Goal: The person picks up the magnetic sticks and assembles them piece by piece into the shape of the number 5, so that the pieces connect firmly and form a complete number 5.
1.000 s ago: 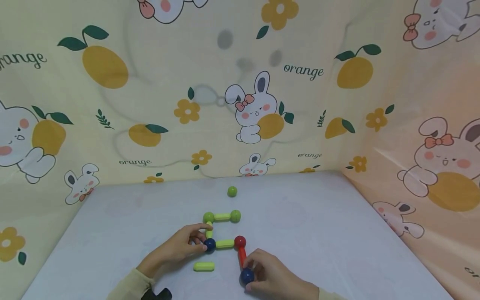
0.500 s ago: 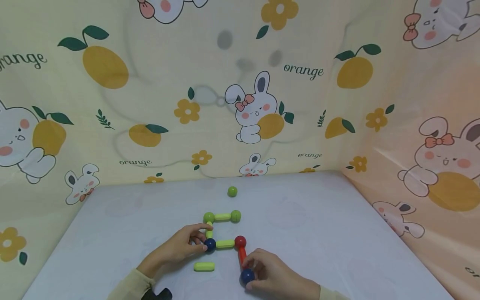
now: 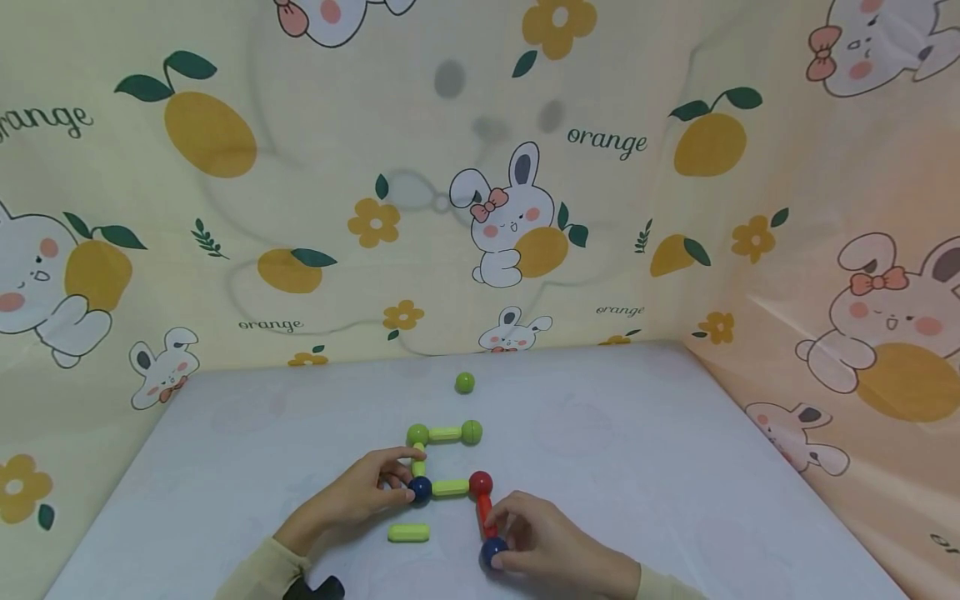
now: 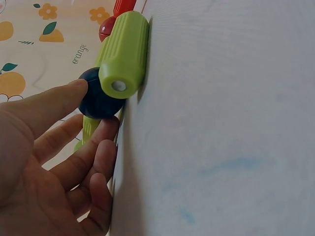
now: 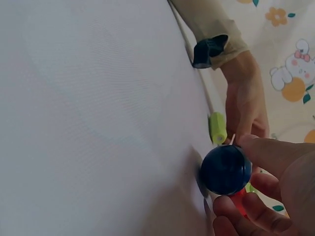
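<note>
Magnetic-looking rods and balls form a joined chain on the white-covered table. My left hand (image 3: 363, 493) holds a dark blue ball (image 3: 420, 490) at the chain's left corner, thumb on one side and fingers on the other. From it one light green rod (image 3: 450, 487) leads to a red ball (image 3: 481, 483), and another goes back to a green ball (image 3: 417, 434). A red rod (image 3: 484, 514) runs from the red ball toward the front. At its near end my right hand (image 3: 558, 546) pinches a second dark blue ball (image 5: 226, 169) between thumb and fingers.
A loose light green rod (image 3: 408, 532) lies in front of the chain, between the hands. Farther back, a short green rod (image 3: 445, 433) ends in a green ball (image 3: 471, 432). A single green ball (image 3: 464, 382) sits behind that. Patterned cloth (image 3: 405, 200) hangs beyond the table.
My right hand's thumb and fingers have shifted slightly on the near blue ball. The left hand and the chain have stayed in place.
</note>
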